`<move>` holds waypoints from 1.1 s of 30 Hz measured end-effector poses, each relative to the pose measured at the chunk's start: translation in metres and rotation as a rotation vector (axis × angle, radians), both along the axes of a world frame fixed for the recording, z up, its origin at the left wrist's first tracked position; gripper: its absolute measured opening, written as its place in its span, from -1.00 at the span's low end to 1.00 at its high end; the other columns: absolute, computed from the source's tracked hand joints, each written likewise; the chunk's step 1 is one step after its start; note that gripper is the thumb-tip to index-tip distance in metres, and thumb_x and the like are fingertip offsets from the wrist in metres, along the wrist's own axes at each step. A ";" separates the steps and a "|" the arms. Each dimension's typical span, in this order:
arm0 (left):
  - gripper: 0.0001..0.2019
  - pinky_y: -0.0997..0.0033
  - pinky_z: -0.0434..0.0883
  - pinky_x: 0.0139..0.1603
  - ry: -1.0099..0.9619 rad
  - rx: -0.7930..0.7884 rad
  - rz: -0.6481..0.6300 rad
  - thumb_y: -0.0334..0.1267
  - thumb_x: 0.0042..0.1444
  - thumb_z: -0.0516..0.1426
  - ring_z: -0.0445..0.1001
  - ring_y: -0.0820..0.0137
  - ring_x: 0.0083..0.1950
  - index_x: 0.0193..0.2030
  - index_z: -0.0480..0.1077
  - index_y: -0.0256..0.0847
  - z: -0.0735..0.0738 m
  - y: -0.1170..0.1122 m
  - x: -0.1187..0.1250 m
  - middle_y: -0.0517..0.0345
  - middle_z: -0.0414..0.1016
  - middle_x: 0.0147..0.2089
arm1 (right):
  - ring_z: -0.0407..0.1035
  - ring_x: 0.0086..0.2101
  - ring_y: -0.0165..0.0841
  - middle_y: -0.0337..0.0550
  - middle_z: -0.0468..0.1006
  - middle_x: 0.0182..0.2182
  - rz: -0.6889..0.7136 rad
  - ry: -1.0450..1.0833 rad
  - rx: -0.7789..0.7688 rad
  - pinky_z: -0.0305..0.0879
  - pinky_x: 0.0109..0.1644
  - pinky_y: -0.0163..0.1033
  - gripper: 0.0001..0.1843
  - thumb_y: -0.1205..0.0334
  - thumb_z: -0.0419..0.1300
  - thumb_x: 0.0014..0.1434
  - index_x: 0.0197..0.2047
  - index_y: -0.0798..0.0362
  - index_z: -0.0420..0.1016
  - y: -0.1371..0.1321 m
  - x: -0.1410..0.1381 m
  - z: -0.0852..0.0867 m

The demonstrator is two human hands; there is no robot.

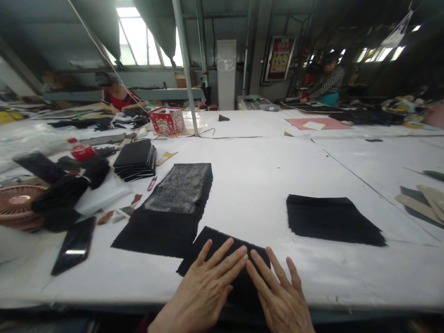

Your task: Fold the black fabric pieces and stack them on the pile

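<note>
A piece of black fabric (pixel 222 237) lies at the near edge of the white table, partly covered by both hands. My left hand (pixel 206 286) rests flat on its left part with the fingers spread. On its right part lies my right hand (pixel 282 291), also flat and open, the fingertips of the two hands meeting near the middle. Just beyond, to the left, is a stack of black fabric pieces (pixel 156 231) with a grey speckled patch (pixel 180 185) on its far part. A second pile of black fabric (pixel 329 219) sits apart on the right.
Left on the table (pixel 249 185) are a phone (pixel 73 245), a copper-coloured fan (pixel 21 203), folded black cloths (pixel 135 159), a small pink-handled cutter (pixel 151 183) and a red-labelled bottle (pixel 80 149). A pole (pixel 187 69) rises behind, near a red box (pixel 167 121). Two people work farther back.
</note>
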State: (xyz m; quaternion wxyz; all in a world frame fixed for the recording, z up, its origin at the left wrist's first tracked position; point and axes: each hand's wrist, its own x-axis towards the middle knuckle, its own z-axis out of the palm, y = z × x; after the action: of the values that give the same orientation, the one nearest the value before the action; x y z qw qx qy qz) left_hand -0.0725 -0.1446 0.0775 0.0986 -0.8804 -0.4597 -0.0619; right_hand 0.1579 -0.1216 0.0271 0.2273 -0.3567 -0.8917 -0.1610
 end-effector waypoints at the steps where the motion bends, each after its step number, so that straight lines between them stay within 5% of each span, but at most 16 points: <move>1: -0.21 0.05 -0.62 0.41 0.003 -0.001 -0.003 -0.50 0.08 0.01 -0.42 0.31 0.51 0.46 -0.09 -0.05 0.000 0.000 -0.001 0.46 -0.27 0.51 | -0.10 0.35 -0.08 -0.30 0.18 0.33 0.007 -0.008 0.000 -0.39 0.41 0.18 -0.30 0.52 -0.02 0.17 0.36 -0.06 0.19 0.000 0.001 -0.001; 7: -0.37 0.07 -0.61 0.42 0.014 0.017 -0.008 -0.39 0.25 -0.06 -0.42 0.36 0.51 0.45 -0.07 -0.01 -0.001 -0.002 -0.003 0.50 -0.26 0.50 | -0.08 0.34 -0.13 -0.33 0.22 0.30 0.030 0.069 -0.019 -0.39 0.42 0.13 -0.42 0.41 -0.04 0.28 0.34 -0.06 0.22 -0.001 -0.002 -0.002; 14: -0.36 0.09 -0.60 0.42 0.051 0.023 -0.031 -0.44 0.24 -0.08 -0.44 0.38 0.51 0.45 -0.07 -0.05 -0.003 -0.002 -0.003 0.46 -0.29 0.51 | -0.08 0.34 -0.15 -0.34 0.21 0.31 0.021 0.109 -0.096 -0.40 0.43 0.11 -0.46 0.19 0.03 0.34 0.37 -0.11 0.15 -0.006 0.000 -0.016; 22: -0.12 0.10 -0.62 0.42 0.045 -0.094 -0.055 -0.54 -0.01 0.03 -0.48 0.38 0.51 0.47 -0.17 -0.10 0.001 -0.001 0.000 0.42 -0.31 0.51 | -0.08 0.35 -0.17 -0.32 0.20 0.31 0.036 0.095 -0.115 -0.42 0.43 0.09 -0.44 0.21 0.03 0.33 0.38 -0.06 0.13 -0.006 0.002 -0.022; 33: -0.11 0.06 -0.37 0.48 -0.036 -0.218 -0.069 -0.46 0.04 0.08 -0.34 0.33 0.51 0.48 -0.24 -0.12 0.002 -0.001 0.003 0.34 -0.26 0.51 | -0.12 0.35 -0.09 -0.27 0.09 0.36 0.036 -0.070 -0.055 -0.38 0.42 0.17 -0.29 0.52 -0.01 0.17 0.38 0.03 0.13 -0.005 0.007 -0.019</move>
State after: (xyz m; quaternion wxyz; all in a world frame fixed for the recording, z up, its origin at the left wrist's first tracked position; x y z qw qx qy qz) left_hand -0.0692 -0.1456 0.0791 -0.0080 -0.8999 -0.4350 -0.0308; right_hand 0.1653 -0.1263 0.0076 0.1891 -0.3410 -0.9094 -0.1449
